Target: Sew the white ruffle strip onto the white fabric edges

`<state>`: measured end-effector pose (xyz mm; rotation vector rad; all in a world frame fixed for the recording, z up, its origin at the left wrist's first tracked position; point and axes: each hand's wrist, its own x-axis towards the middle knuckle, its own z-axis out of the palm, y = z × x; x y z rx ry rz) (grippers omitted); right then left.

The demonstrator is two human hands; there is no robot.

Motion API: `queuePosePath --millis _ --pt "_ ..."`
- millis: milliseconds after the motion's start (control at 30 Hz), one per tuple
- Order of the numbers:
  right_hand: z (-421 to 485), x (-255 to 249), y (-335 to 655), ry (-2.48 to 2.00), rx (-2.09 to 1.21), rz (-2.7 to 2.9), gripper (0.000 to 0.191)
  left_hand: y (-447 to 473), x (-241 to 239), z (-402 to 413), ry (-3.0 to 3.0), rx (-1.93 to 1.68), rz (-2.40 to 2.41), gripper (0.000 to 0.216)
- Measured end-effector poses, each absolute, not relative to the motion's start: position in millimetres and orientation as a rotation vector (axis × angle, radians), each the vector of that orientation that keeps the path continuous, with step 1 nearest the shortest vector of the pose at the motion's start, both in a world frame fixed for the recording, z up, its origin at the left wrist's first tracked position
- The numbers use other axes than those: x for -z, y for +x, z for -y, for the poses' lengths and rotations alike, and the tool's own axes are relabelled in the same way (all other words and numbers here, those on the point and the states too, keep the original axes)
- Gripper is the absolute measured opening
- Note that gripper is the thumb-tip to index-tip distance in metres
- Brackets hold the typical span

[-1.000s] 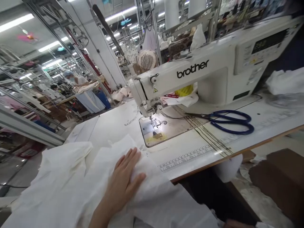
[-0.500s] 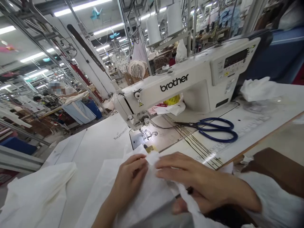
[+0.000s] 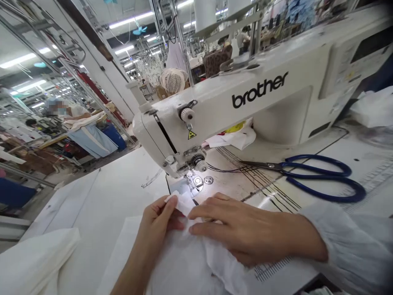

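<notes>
My left hand (image 3: 156, 225) pinches the edge of a piece of white fabric (image 3: 178, 262) between thumb and fingers, just in front of the needle area. My right hand (image 3: 245, 225) lies over the same fabric, its fingertips gripping the edge close to the left fingers; its thumb is hidden beneath. Beyond both hands stands a white sewing machine (image 3: 211, 110), with its presser foot (image 3: 192, 184) lit by a small lamp. The fabric edge is near the foot but apart from it. Blue-handled scissors (image 3: 319, 176) lie right of the needle plate.
More white fabric (image 3: 37, 258) lies at the left of the table (image 3: 101, 196). A white bundle (image 3: 374, 106) rests at the far right, and a crumpled white cloth (image 3: 236, 137) behind the machine arm. Dark lines run beside the scissors. A person (image 3: 64, 110) sits at another station.
The view has moved closer to the machine. My right hand has come in from over the fabric to grip its edge beside my left hand, and the fabric edge has been lifted between them.
</notes>
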<state>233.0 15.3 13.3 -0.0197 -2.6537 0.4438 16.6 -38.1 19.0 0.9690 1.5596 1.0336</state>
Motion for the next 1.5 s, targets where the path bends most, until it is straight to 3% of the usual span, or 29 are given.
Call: queuePosePath --millis 233,400,633,800,933,1033,1167,1400,1500 --pt "-11 -10 242 -0.143 -0.330 2.614 0.016 12 -17 36 0.896 -1.070 -1.662 0.040" --pt "-11 -8 237 -0.056 -0.285 2.690 0.030 12 -14 36 0.876 -1.147 -1.684 0.042" --pt "-8 -13 238 0.013 -0.340 2.532 0.031 11 -21 40 0.725 -1.243 -1.546 0.029" --pt "-11 -4 238 -0.115 -0.503 2.313 0.026 5 -22 41 0.947 -1.149 -1.659 0.048" --pt "-13 -2 237 -0.194 -0.624 2.286 0.025 4 -20 41 1.155 -1.133 -1.763 0.028" --pt "-14 -4 237 -0.247 -0.640 2.262 0.026 5 -22 41 1.006 -1.277 -1.658 0.036" --pt "-14 -2 237 -0.241 -0.629 2.270 0.025 5 -28 41 0.706 -1.384 -1.545 0.028" --pt "-16 1 234 -0.275 -0.617 2.305 0.024 1 -30 40 0.555 -1.435 -1.389 0.031" --pt "-16 0 232 -0.298 -0.634 2.330 0.028 3 -28 41 0.633 -1.364 -1.374 0.046"
